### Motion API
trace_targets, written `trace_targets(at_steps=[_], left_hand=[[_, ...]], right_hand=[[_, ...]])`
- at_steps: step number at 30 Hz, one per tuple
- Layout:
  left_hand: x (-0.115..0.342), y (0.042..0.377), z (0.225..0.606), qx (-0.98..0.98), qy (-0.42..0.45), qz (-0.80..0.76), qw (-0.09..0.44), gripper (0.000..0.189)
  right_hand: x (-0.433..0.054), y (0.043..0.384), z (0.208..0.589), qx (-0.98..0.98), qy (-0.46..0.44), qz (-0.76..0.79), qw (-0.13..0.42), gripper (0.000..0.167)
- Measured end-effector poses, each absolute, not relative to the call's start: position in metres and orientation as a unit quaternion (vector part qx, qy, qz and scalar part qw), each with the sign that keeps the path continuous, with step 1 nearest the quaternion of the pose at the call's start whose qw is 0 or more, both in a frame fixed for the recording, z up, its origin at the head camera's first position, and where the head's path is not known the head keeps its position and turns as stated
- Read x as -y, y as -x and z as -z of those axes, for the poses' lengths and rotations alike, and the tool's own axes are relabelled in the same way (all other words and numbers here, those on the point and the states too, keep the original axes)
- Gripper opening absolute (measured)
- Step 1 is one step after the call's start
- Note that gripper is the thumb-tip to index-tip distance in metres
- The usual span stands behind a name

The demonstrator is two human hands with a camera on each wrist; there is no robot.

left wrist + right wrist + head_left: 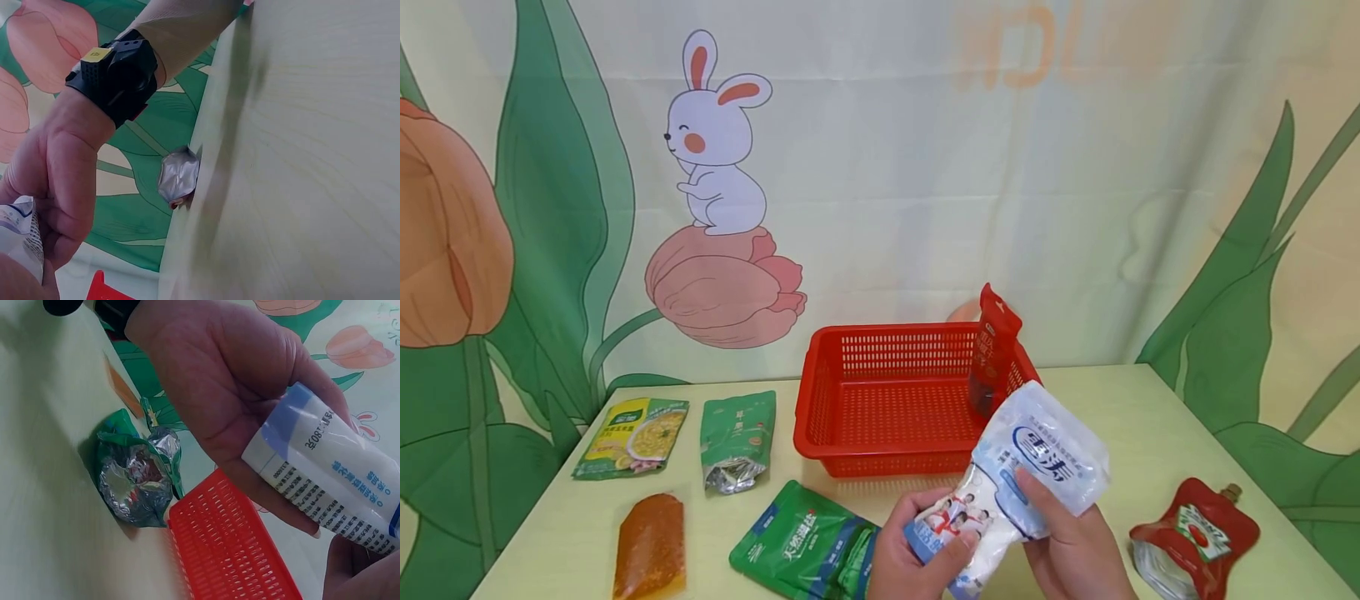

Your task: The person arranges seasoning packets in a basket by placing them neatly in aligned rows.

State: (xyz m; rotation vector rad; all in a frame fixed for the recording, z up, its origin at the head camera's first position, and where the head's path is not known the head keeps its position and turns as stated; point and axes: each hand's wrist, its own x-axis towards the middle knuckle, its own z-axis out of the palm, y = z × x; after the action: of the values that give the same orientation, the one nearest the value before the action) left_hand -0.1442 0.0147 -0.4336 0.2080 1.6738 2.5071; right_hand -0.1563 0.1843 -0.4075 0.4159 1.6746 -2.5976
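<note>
Both hands hold one white-and-blue plastic packet (1048,442) in front of the basket, tilted with its top toward the upper right. The left hand (917,546) grips its lower end, thumb lying across the printed picture. On the other side, the right hand (1071,537) pinches the packet's middle, thumb on the front. In the left wrist view the right hand (59,162) is seen from the side, wearing a black wrist device. The right wrist view shows the left hand's palm (225,387) behind the packet (331,475), whose printed back faces the camera.
A red plastic basket (910,328) stands behind the hands, a red packet (992,350) upright in its right corner. On the left lie a yellow-green packet (632,437), a green pouch (737,429), an orange-brown packet (651,542) and a large green bag (805,533). A red spouted pouch (1202,533) lies right.
</note>
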Motion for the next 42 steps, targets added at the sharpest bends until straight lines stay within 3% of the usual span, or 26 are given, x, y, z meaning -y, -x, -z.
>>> trace_targets(at_steps=[9,23,42], left_hand=[[-0.014,0.147,0.431,-0.571,-0.066,-0.816,0.063,0.054],[-0.005,0.163,0.419,-0.637,-0.033,-0.761,0.117,0.051],[0.025,0.211,0.396,-0.729,-0.189,-0.638,0.163,0.046]], right_hand=[[-0.188,0.159,0.4,-0.593,-0.108,0.798,-0.006,0.059],[-0.188,0.171,0.387,-0.63,-0.046,0.775,-0.024,0.057],[-0.186,0.196,0.365,-0.72,-0.023,0.689,-0.083,0.062]])
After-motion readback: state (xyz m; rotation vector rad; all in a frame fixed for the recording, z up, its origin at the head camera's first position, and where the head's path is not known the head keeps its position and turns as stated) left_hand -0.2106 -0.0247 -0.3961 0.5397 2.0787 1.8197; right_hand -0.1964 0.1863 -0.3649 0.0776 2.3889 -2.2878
